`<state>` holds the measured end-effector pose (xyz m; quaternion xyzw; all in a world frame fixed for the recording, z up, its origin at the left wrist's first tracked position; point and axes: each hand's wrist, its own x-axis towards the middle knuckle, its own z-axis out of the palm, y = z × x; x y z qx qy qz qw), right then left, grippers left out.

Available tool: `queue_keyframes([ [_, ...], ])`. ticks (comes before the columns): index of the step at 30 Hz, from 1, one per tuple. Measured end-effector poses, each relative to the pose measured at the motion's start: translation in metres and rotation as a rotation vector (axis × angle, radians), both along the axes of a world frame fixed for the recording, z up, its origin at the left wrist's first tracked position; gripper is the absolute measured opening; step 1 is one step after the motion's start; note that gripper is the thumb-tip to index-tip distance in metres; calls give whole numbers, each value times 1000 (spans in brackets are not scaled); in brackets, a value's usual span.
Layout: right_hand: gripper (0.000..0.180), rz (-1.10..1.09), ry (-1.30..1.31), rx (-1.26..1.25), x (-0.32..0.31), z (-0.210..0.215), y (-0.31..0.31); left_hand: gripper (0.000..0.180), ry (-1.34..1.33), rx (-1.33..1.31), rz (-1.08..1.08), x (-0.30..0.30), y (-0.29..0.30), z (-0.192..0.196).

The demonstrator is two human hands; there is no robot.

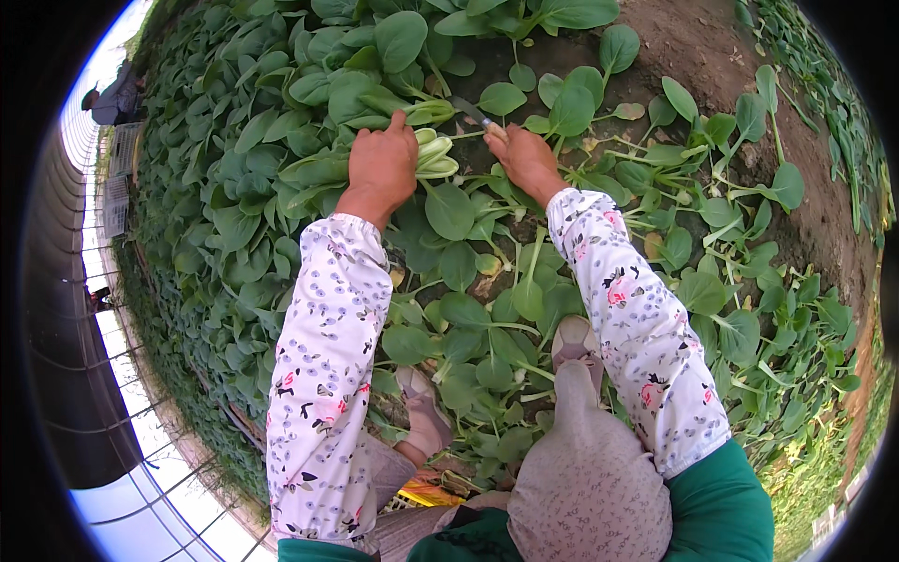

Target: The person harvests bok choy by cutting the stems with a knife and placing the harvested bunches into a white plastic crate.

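My left hand (384, 167) is closed round cut bok choy (434, 155), whose pale green-white stem bases poke out to the right of the fingers. Just above my knuckles, another bok choy base (429, 113) points right, close to my fingertips; whether the hand touches it I cannot tell. To the right, my right hand (526, 161) grips a small knife (470, 110) by its light-coloured handle. The blade slants up and left, its tip near that upper base. Floral white sleeves cover both forearms.
Dense leafy bok choy (225, 178) grows on the left. Loose leaves (464, 309) and stem stubs lie between and around my shoes (426, 412). Bare soil (698, 56) shows at upper right. A yellow crate (426, 492) is partly visible below me. Another person (114, 98) is far left, near stacked crates (117, 201).
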<state>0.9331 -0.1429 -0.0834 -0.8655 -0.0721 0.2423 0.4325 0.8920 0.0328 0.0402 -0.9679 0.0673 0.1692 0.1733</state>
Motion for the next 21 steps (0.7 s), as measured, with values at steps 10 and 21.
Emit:
queue_keyframes([
  [10,40,-153,164,371,-56,46,-69,57,-110,-853,320,-67,-14,69],
  [21,36,74,384,1153,-157,265,-30,83,-135,-1876,899,-264,-40,182],
])
